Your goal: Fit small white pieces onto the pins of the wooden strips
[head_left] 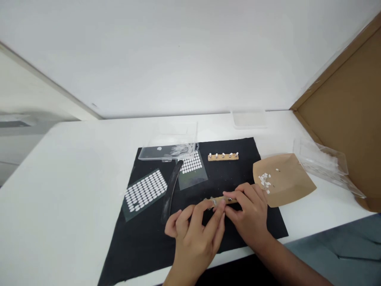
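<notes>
Both hands meet over a narrow wooden strip point(219, 199) near the front of a black mat point(143, 246). The fingers of my left hand point(198, 232) close on its left and middle part, where something small and translucent shows at the fingertips. My right hand point(250, 212) pinches the right end, beside a small metal fitting point(229, 199). Fingers cover much of the strip. Behind it lies a similar wooden strip point(223, 157) with a row of small metal posts carrying white oval tips.
Left of my hands are a curved black nail file point(171, 190) and two sheets of white oval stickers point(145, 191) point(192, 163). A clear plastic box point(166, 139) holds thin translucent pieces. A brown paper tray point(288, 186) holds white scraps. Clear containers point(324, 159) and cardboard point(342, 99) stand right.
</notes>
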A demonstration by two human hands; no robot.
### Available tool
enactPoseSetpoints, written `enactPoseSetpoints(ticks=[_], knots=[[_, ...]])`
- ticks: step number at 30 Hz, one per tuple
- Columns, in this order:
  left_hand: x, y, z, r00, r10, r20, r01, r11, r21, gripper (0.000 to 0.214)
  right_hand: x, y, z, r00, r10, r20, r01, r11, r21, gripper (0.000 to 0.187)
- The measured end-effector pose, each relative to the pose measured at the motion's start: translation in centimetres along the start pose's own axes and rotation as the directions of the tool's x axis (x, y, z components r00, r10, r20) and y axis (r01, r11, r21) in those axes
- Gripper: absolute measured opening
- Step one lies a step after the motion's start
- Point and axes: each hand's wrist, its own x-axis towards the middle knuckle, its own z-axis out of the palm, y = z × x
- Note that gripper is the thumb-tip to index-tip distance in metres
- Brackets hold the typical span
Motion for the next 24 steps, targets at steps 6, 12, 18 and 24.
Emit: enactPoseSetpoints(ticks=[6,12,18,24], knots=[[0.2,0.6,-0.1,0.998,-0.055,-0.026,0.055,0.998,0.005,0.035,-0.2,0.1,0.1,1.000,-0.002,0.000,0.002,1.000,0.008,0.005],[0.5,0.8,-0.1,0.997,-0.066,-0.040,0.064,0.997,-0.051,0.034,-0.3,0.1,0.1,1.000,-0.011,-0.008,0.011,1.000,-0.001,0.004],[-0.1,0.3,0.1,0.991,-0.049,-0.122,0.041,0.997,-0.068,0.039,-0.3,0.0,0.0,0.999,-0.025,-0.040,0.025,1.000,-0.001,0.016],[-0.9,-1.5,-1.1,0.948,-0.246,-0.203,0.249,0.968,-0.011,0.048,-0.4,-0.2,-0.7,0.996,-0.064,-0.061,0.066,0.997,0.039,0.031]])
